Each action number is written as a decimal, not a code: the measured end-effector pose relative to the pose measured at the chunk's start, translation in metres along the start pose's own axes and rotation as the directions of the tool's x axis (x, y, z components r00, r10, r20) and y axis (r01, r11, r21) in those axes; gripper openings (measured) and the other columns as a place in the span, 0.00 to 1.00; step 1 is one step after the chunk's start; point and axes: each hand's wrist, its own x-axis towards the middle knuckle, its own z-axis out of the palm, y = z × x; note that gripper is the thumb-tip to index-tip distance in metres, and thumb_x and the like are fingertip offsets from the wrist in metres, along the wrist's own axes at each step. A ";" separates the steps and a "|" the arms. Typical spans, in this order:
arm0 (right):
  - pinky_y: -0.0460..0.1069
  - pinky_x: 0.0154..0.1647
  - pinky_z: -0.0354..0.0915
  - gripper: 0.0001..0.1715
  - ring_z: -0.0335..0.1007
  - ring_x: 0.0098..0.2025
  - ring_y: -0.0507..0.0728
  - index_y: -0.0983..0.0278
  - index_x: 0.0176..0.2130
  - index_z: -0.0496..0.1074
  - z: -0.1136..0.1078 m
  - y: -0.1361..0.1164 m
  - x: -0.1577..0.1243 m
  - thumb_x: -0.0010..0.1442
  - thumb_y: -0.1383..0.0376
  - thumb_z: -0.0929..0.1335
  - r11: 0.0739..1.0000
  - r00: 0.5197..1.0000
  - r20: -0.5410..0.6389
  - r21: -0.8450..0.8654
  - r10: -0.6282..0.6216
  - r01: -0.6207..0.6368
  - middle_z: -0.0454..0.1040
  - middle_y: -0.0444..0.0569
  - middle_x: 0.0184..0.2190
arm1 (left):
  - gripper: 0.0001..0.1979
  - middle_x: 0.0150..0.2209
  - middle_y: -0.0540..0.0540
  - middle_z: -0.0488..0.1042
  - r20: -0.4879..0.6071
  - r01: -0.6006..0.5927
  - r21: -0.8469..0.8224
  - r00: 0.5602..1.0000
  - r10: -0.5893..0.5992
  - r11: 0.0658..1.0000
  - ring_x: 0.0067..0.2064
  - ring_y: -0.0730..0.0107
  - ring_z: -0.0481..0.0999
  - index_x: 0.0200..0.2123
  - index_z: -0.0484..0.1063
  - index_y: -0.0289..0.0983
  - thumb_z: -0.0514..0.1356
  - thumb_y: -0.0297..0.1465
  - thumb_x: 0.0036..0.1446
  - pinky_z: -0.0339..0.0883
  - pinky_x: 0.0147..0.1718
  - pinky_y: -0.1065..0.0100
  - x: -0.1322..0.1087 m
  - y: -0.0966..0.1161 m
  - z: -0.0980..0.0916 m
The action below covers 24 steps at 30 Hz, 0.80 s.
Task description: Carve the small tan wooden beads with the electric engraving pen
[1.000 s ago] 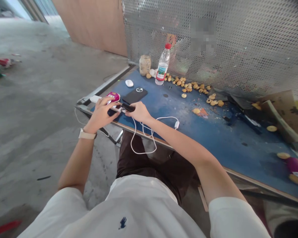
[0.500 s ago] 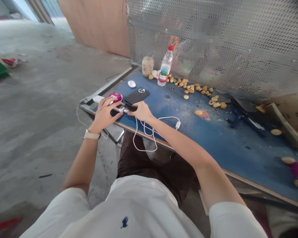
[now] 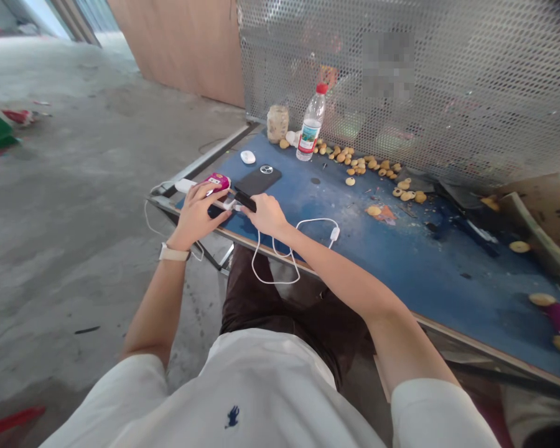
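My right hand (image 3: 267, 214) is closed around a black bar-shaped object (image 3: 245, 201), which points to the left; its kind does not show. A thin white cable (image 3: 276, 282) loops down from beneath this hand over the table's front edge. My left hand (image 3: 196, 214) has its fingers curled and its thumb facing them around a small whitish piece (image 3: 226, 204) that touches the tip of the black object. Behind the left fingers lies a magenta item (image 3: 218, 181), partly covered, beside a white block (image 3: 185, 185). A dark phone (image 3: 258, 180) lies face down just beyond my hands.
The blue table (image 3: 354, 249) carries a white earbud case (image 3: 247, 157), a red-capped bottle (image 3: 310, 127), a crusty can (image 3: 277, 124) and many tan round pieces (image 3: 343, 155) along the mesh wall (image 3: 424, 93). A cardboard box (image 3: 536, 224) sits at the right. A cable connector (image 3: 335, 234) rests mid-table.
My right hand has shifted slightly right and tilted, and more of the black object shows. The cable loop has moved a little to the right. My left hand stays nearly still.
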 end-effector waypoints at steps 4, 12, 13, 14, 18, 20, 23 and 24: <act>0.59 0.59 0.79 0.15 0.91 0.61 0.75 0.62 0.54 0.89 0.002 -0.002 0.000 0.88 0.55 0.75 0.999 0.999 0.017 -0.015 0.040 -0.039 0.92 0.67 0.56 | 0.28 0.78 0.37 0.80 -0.011 0.003 -0.005 1.000 -0.004 1.000 0.83 0.33 0.72 0.74 0.86 0.49 0.68 0.47 0.76 0.59 0.89 0.24 0.000 0.001 0.001; 0.54 0.57 0.79 0.19 0.92 0.53 0.66 0.62 0.46 0.87 0.001 0.000 0.010 0.89 0.56 0.73 0.984 0.994 0.068 0.147 0.089 -0.098 0.93 0.56 0.46 | 0.30 0.79 0.37 0.79 -0.027 -0.005 -0.004 1.000 0.005 1.000 0.83 0.33 0.72 0.74 0.86 0.48 0.67 0.52 0.77 0.57 0.90 0.26 0.000 -0.004 0.007; 0.53 0.57 0.79 0.20 0.92 0.52 0.65 0.62 0.44 0.87 0.001 0.000 0.010 0.89 0.56 0.73 0.985 0.994 0.077 0.150 0.080 -0.091 0.92 0.56 0.45 | 0.30 0.79 0.38 0.79 -0.028 -0.002 -0.005 1.000 0.002 1.000 0.83 0.33 0.72 0.74 0.86 0.48 0.67 0.52 0.77 0.56 0.91 0.25 0.000 -0.004 0.008; 0.53 0.57 0.79 0.20 0.92 0.52 0.65 0.62 0.44 0.87 0.001 0.000 0.010 0.88 0.56 0.73 0.987 0.994 0.076 0.135 0.074 -0.084 0.92 0.56 0.45 | 0.30 0.78 0.38 0.79 -0.027 0.001 -0.008 1.000 -0.001 1.000 0.83 0.33 0.72 0.74 0.86 0.48 0.67 0.53 0.76 0.56 0.91 0.25 0.000 -0.003 0.007; 0.56 0.59 0.80 0.13 0.91 0.59 0.70 0.60 0.52 0.89 0.005 -0.005 0.009 0.85 0.55 0.76 0.996 0.996 0.025 0.015 0.088 -0.088 0.93 0.60 0.54 | 0.30 0.77 0.36 0.80 -0.023 0.007 -0.030 1.000 -0.007 1.000 0.82 0.32 0.72 0.73 0.86 0.47 0.67 0.50 0.75 0.57 0.90 0.24 0.002 0.001 0.006; 0.56 0.59 0.79 0.12 0.91 0.61 0.70 0.59 0.54 0.90 0.006 -0.007 0.010 0.85 0.55 0.76 0.995 0.995 0.017 -0.015 0.094 -0.094 0.93 0.59 0.56 | 0.29 0.76 0.36 0.80 -0.024 0.006 -0.038 1.000 -0.007 0.999 0.82 0.31 0.72 0.72 0.86 0.46 0.68 0.49 0.74 0.57 0.89 0.24 0.004 0.003 0.006; 0.55 0.60 0.78 0.12 0.91 0.62 0.69 0.60 0.55 0.90 0.005 -0.010 0.014 0.85 0.57 0.76 0.997 0.998 0.007 -0.042 0.059 -0.059 0.93 0.58 0.57 | 0.28 0.76 0.36 0.81 -0.033 -0.001 -0.038 0.999 -0.001 0.999 0.82 0.32 0.72 0.71 0.87 0.46 0.68 0.49 0.74 0.58 0.89 0.23 0.006 0.005 0.006; 0.54 0.60 0.78 0.12 0.91 0.62 0.69 0.61 0.55 0.90 0.004 -0.010 0.015 0.85 0.58 0.76 0.998 0.999 0.004 -0.054 0.038 -0.038 0.93 0.59 0.57 | 0.28 0.75 0.36 0.82 -0.035 -0.003 -0.037 0.999 0.002 0.999 0.82 0.32 0.73 0.70 0.87 0.46 0.68 0.48 0.74 0.59 0.88 0.23 0.007 0.005 0.007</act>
